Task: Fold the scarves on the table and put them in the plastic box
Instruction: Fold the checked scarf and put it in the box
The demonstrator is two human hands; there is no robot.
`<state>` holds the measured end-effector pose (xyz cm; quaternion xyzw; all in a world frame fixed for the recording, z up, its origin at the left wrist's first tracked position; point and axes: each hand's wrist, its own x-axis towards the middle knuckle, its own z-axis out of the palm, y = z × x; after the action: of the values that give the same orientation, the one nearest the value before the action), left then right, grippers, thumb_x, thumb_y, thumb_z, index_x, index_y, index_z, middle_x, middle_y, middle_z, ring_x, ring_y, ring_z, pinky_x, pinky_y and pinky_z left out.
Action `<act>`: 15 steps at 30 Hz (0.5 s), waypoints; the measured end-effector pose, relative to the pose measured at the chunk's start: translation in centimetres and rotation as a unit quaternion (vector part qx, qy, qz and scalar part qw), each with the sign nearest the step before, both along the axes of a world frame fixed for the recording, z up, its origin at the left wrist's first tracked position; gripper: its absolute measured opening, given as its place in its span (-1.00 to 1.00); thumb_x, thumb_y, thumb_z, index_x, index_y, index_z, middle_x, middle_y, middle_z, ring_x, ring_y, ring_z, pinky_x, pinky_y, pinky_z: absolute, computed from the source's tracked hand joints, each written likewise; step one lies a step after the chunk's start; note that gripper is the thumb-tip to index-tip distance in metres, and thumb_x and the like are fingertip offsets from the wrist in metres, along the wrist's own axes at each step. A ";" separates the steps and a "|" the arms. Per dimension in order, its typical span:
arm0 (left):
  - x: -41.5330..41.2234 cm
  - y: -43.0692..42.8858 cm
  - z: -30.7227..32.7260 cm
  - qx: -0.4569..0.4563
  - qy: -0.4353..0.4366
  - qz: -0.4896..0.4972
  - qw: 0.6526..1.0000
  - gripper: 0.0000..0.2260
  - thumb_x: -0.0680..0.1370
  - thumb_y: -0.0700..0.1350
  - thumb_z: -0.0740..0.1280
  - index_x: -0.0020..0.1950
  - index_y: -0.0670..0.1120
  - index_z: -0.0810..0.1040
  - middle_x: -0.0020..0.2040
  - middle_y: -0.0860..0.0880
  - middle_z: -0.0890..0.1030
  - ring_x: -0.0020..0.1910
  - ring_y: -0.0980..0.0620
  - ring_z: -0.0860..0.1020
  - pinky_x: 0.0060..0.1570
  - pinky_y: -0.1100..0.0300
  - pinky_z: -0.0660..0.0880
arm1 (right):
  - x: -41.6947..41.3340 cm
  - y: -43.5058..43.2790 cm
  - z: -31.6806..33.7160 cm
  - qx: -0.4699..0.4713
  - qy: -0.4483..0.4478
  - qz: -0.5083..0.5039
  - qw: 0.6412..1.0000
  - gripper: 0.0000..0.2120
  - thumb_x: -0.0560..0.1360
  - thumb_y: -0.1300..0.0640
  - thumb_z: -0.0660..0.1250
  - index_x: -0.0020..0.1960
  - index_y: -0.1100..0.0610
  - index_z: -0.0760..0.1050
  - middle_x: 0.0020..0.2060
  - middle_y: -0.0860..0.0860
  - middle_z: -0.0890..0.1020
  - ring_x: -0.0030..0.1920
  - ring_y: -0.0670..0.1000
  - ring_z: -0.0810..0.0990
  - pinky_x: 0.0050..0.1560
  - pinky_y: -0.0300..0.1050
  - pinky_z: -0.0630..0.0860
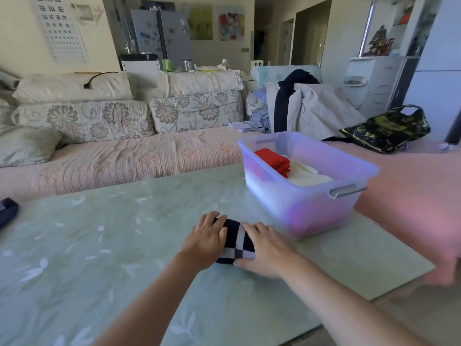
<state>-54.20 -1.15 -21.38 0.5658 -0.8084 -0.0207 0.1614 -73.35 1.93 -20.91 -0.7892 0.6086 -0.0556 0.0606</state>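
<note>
A folded dark navy scarf [237, 242] with white stripes lies on the pale green table [112, 245], just in front of the clear plastic box [311, 201]. My left hand [205, 242] lies on its left side, fingers straight on the cloth. My right hand [264, 250] covers its right side, fingers flat and thumb at the near edge. Inside the box lie a folded red scarf [273, 161] and a folded cream scarf [308, 174].
A dark object [7, 212] sits at the table's left edge. Behind the table runs a sofa with a pink cover [124, 163] and floral cushions. Clothes [299, 106] and a black bag [389, 129] lie at the back right.
</note>
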 end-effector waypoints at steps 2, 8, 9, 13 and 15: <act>-1.7 -0.6 0.5 -0.011 -0.053 -0.006 0.998 -0.22 0.44 0.19 -0.41 0.55 0.02 0.17 0.46 0.05 0.23 0.44 0.04 0.20 0.35 0.12 0.28 | -0.9 0.5 0.0 -0.014 0.043 -0.013 0.999 -0.08 0.39 -0.51 0.16 0.59 -0.19 -0.14 0.30 0.09 0.38 0.24 0.18 0.41 0.18 0.04 0.41; -3.1 -2.2 0.9 -0.006 -0.108 0.036 0.994 -0.55 0.67 0.14 -0.12 0.54 0.08 0.18 0.45 0.02 0.29 0.42 -0.01 0.23 0.36 0.10 0.26 | -3.2 0.1 1.2 0.028 -0.019 -0.047 0.998 -0.33 0.51 -0.46 0.05 0.55 -0.25 0.15 0.27 0.07 0.46 0.33 0.15 0.42 0.34 0.03 0.33; -3.0 -2.1 0.9 0.005 -0.089 0.057 0.994 -0.57 0.67 0.15 -0.05 0.52 0.08 0.22 0.46 0.01 0.29 0.43 -0.02 0.23 0.36 0.08 0.25 | -3.2 -0.1 1.4 0.021 -0.029 -0.044 0.998 -0.39 0.53 -0.43 0.06 0.52 -0.25 0.25 0.27 0.05 0.47 0.33 0.12 0.41 0.35 0.03 0.32; -2.3 -0.9 1.3 0.043 0.055 0.145 0.987 -0.49 0.61 0.24 0.14 0.47 -0.01 0.32 0.41 -0.04 0.36 0.39 -0.08 0.30 0.32 0.02 0.30 | -2.3 -1.0 1.9 -0.032 -0.094 -0.003 0.995 -0.67 0.56 -0.20 0.24 0.19 -0.03 0.53 0.36 0.01 0.36 0.40 0.04 0.33 0.35 0.04 0.35; -2.2 -0.2 2.0 0.074 0.124 0.195 0.970 -0.42 0.56 0.25 0.23 0.47 -0.06 0.30 0.38 -0.09 0.36 0.37 -0.12 0.32 0.29 0.01 0.32 | -1.8 -0.9 1.9 -0.014 -0.138 0.025 0.990 -0.70 0.54 -0.07 0.28 0.23 0.00 0.42 0.54 0.02 0.15 0.49 0.02 0.27 0.37 0.01 0.35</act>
<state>-56.43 -1.31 -19.37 0.7158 -0.6523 -0.1184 0.2195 -75.15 0.98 -19.01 -0.7895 0.5738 -0.1714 0.1344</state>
